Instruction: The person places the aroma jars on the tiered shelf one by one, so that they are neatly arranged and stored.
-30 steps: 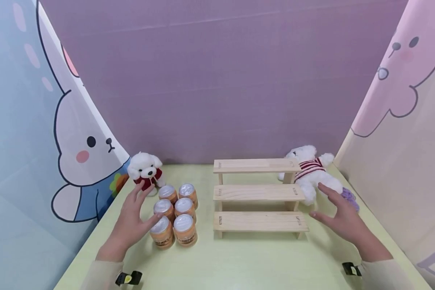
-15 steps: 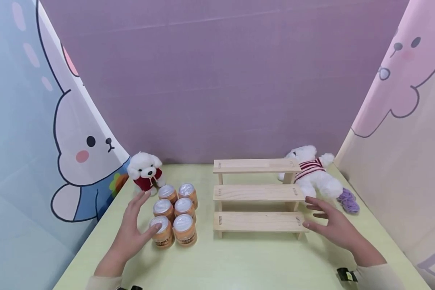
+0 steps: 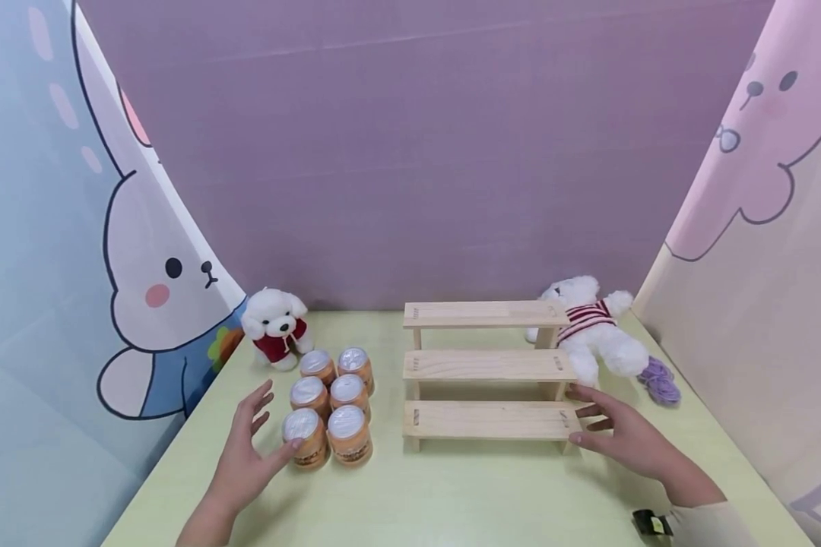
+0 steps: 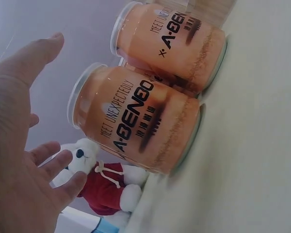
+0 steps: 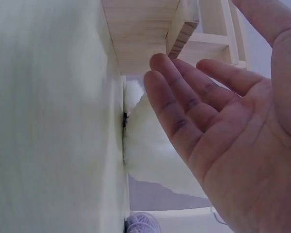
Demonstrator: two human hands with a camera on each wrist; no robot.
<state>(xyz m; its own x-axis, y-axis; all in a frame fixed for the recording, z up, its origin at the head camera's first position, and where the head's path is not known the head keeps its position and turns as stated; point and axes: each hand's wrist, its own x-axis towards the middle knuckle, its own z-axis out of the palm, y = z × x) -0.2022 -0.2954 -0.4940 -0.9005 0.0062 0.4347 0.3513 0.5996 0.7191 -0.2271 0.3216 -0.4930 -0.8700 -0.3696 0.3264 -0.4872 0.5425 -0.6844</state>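
Note:
My left hand (image 3: 241, 456) is beside the front left orange can (image 4: 136, 116), thumb and fingers spread apart. In the head view the thumb tip overlaps that can's edge, and nothing is in the palm. Several such cans, with pale tops and "A-BENBO" lettering, stand upright in two columns; another front can (image 3: 350, 435) is at its right. At the right end of a three-step wooden shelf (image 3: 489, 419), my right hand (image 3: 622, 441) has its thumb and gently bent fingers right at the ends of the lower boards. Its palm (image 5: 252, 150) faces the shelf and holds nothing.
A white plush dog (image 3: 274, 323) in a red top sits behind the cans. Behind the shelf's right end lies a white plush toy (image 3: 605, 342) in a striped top, with a purple yarn bundle (image 3: 659, 381) beside it. Printed cloth walls enclose the pale table (image 3: 451, 494).
My right hand has moved left and inward to the shelf's end, uncovering the purple yarn. My left hand has drawn back toward the front, lower beside the cans. The cans and shelf stay put.

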